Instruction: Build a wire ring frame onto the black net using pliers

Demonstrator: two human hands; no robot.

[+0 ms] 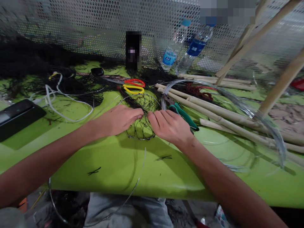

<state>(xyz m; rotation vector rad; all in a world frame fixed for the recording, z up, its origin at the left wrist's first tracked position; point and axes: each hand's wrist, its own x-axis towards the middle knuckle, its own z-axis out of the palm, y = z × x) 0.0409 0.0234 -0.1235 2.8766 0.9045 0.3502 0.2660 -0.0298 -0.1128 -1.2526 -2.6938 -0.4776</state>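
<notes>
Head cam: L hand [120, 118] & R hand [168, 125] both pinch the net [143, 135] mid-desk [114, 164], close tog, prob to steady it btwn them, w/ pliers [186, 117] by R hand & scissors [134, 88] beyond, likely parked for quick reach

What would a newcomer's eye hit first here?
Mid-picture, the bare left hand and bare right hand nearly meet, pinching a rounded piece of thin black netting over the lime-green tabletop. Just beyond them lie metal scissors with red and yellow looped handles. To the right, a coil of shiny, clear strands crosses long, pale wooden sticks.
</notes>
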